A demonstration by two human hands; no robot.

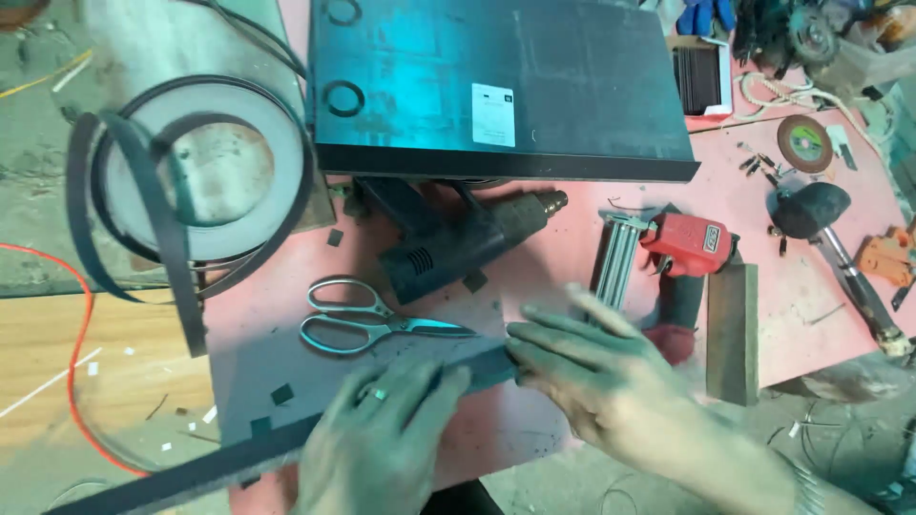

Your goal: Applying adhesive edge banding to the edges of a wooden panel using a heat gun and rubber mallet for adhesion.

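A long dark board strip (205, 464) runs from the lower left up toward the table's middle, its narrow edge facing up. My left hand (377, 437) lies flat on it, fingers spread, a ring on one finger. Pressing down on the strip's far end is my right hand (587, 367), fingers stretched out to the left. Neither hand grips anything. Silver scissors (367, 322) lie shut just beyond my left hand.
A large dark panel (496, 86) covers the table's back. In front of it lie a black heat gun (458, 243), a red nail gun (668, 257), a wood block (732, 329) and a rubber mallet (825, 224). A roll of dark edge banding (196, 176) sits left.
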